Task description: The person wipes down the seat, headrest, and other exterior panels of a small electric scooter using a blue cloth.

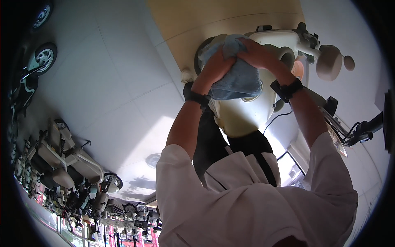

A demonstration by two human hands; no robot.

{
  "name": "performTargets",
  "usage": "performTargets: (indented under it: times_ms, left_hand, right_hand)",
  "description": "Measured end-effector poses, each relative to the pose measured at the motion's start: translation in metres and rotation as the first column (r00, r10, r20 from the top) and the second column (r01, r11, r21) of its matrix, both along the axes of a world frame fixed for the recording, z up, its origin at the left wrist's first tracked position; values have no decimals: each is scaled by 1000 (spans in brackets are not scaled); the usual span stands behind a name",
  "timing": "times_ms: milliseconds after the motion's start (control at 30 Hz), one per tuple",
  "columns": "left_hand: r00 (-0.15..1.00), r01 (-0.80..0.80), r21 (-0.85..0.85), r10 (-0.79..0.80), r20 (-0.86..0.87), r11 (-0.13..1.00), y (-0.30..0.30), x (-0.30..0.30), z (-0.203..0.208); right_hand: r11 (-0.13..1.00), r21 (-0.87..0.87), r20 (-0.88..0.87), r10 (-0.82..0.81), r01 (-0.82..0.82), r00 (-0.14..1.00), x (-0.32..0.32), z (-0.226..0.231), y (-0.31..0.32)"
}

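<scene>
A blue-grey cloth lies bunched over the cream body of a scooter in front of me. My left hand grips the cloth from its left side, the fingertips partly hidden in its folds. From the right, my right hand reaches across the top of the cloth, its fingers closed on the bunched upper part. The two hands almost touch. Below, the cloth hangs loosely over the scooter's rounded panel, covering part of a round fitting there. Dark bands circle both wrists.
A beige padded piece juts out on the scooter's right. Another two-wheeler's handlebar stands at the right edge. Several parked scooters fill the lower left, and a wheel shows at the upper left. Tan flooring borders grey tiles.
</scene>
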State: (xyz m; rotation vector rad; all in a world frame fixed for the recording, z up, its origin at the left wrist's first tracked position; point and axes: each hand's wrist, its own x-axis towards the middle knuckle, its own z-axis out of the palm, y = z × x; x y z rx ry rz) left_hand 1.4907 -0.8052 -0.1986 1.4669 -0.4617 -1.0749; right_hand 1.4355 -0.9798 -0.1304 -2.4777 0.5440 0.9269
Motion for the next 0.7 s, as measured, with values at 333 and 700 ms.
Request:
performTargets:
  times_ms: [333, 700]
  left_hand:
    - [864, -422, 247, 470, -183, 872, 65, -58, 32]
    - [861, 507, 81, -509, 1, 858, -63, 30, -5]
  right_hand:
    - [942, 102, 46, 318, -321, 947, 28, 7, 65]
    - [838, 312, -168, -415, 448, 894, -47, -6, -63]
